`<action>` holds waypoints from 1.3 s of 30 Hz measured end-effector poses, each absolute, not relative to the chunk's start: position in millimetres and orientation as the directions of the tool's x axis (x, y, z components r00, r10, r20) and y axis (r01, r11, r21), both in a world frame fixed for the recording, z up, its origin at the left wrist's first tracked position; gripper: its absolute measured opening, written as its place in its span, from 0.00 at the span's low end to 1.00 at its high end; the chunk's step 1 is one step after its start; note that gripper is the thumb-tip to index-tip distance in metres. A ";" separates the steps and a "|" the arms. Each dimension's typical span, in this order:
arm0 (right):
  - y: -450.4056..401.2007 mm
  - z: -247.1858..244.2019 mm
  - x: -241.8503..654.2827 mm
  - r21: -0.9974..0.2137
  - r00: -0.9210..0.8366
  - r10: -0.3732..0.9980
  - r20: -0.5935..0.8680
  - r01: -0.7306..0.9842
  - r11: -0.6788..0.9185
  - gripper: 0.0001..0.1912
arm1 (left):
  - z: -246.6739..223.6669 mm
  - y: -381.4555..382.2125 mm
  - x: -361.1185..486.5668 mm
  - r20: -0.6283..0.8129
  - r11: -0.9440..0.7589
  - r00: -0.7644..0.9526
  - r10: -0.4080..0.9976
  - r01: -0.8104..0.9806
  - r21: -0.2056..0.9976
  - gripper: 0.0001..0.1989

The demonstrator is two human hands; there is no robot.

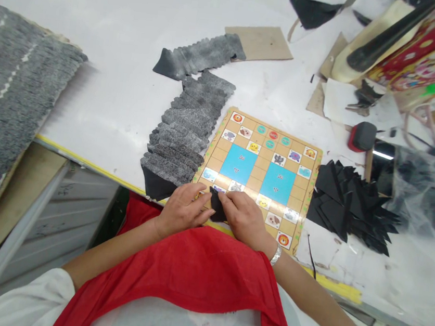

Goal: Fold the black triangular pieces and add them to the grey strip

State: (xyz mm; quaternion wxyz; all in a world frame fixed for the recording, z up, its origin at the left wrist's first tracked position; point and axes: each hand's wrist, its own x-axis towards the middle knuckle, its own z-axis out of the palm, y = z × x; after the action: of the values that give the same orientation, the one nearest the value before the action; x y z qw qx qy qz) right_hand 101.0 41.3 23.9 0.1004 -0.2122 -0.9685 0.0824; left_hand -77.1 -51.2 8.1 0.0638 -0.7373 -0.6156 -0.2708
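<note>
A small black piece of what looks like leather or fabric (218, 208) is between my two hands, over the near edge of a printed game board (258, 167). My left hand (185, 206) has its thumb and fingers closed at the piece's left edge. From the other side, my right hand (245, 216) pinches it, fingertips pressed on its top. Left of the board lies a long overlapping row of grey-backed black pieces (186, 123), with a shorter row (202, 55) behind it. To the right rests a loose pile of pointed black pieces (348, 204).
A thick stack of grey ribbed material (12, 103) lies at the left table edge. Cardboard (268, 44) sits at the back. On the right are a red and black small case (363, 136), clear plastic (430, 192), a pale bottle (349, 60) and a red printed box (429, 61).
</note>
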 end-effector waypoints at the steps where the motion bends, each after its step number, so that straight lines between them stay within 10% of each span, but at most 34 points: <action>1: 41.7 24.0 100.4 -0.198 -0.889 0.428 0.162 0.396 0.897 0.16 | 9.0 -51.1 -78.0 0.471 -0.222 0.096 0.877 0.950 0.219 0.17; 10: 42.8 30.5 97.6 -0.111 -0.929 0.350 0.119 0.338 0.935 0.16 | 17.6 -45.3 -76.3 0.367 -0.223 0.211 0.906 0.975 -0.011 0.24; 39: 38.5 27.3 138.7 -0.181 -0.903 0.379 0.203 0.346 0.921 0.15 | 9.7 -39.3 -65.0 0.472 -0.346 0.256 0.843 0.932 0.111 0.15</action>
State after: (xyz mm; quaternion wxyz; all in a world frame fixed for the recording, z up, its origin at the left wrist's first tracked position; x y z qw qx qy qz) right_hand 138.7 38.5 27.3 0.1180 -0.1862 -0.9728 0.0705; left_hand -65.0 -39.3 9.7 0.0953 -0.7868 -0.5640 -0.2316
